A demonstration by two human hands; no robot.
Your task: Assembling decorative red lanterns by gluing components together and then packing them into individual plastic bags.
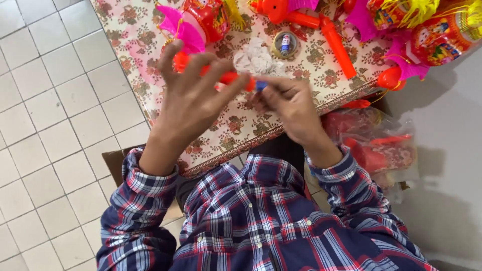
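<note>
My left hand [193, 98] is curled around an orange-red plastic stick [228, 78], held level above the flowered tablecloth [236, 125]. At the stick's right end sits a small blue piece [261, 86], pinched by the fingertips of my right hand [288, 103]. Both hands meet over the table's near edge. Most of the stick is hidden under my left fingers. My sleeves are blue and red plaid.
More orange sticks [337, 47] lie on the cloth beside a small round holder with batteries [285, 44] and crumpled white paper [256, 59]. Pink and red paper lanterns [442, 32] crowd the far edge. A plastic bag of red parts [374, 145] sits at the right. Tiled floor [50, 125] spreads left.
</note>
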